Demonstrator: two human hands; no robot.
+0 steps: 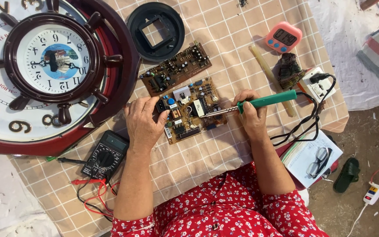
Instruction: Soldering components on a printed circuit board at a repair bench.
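Green-handled soldering iron (259, 102): right hand (252, 115) is gripping it with fingers closed, tip touching the tan circuit board (189, 109) at frame centre. Left hand (143, 123) is lying on the board's left edge, fingers loosely spread. Black multimeter (105, 154) is sitting lower left.

Board (189, 112): on surface (224, 39), between the hands
Clock (49, 66): left of board
Multimeter (106, 154): near left hand (143, 123)
Timer (283, 37): behind right hand (251, 114)
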